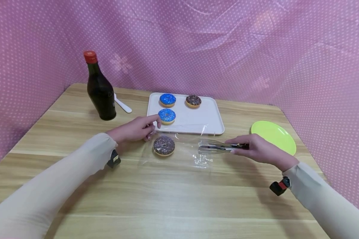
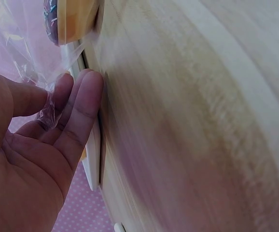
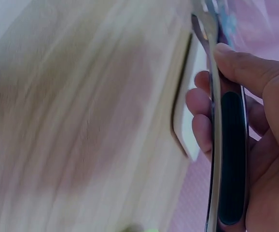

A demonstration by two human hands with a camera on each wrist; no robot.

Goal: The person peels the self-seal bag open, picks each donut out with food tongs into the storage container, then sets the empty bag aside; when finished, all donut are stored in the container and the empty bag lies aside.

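Note:
My left hand [image 1: 137,128] pinches a corner of a clear plastic bag [image 2: 48,113] between thumb and fingers. The rest of the bag stretches rightward over the table in front of the tray. Within the bag's outline in the head view lies a chocolate donut [image 1: 164,146] with sprinkles. In my right hand [image 1: 255,149] are metal tongs [image 1: 216,146] with dark grips, fingers wrapped around their arms. The tongs' tips point left and overlap the bag's right end, their arms close together in the right wrist view [image 3: 214,96].
Behind the bag sits a white tray [image 1: 197,121] bearing two blue donuts [image 1: 167,115] and another chocolate donut [image 1: 193,101]. A dark bottle [image 1: 101,94] with a red cap stands at the left, beside a white utensil [image 1: 123,105]. A lime-green plate [image 1: 275,134] lies behind my right hand.

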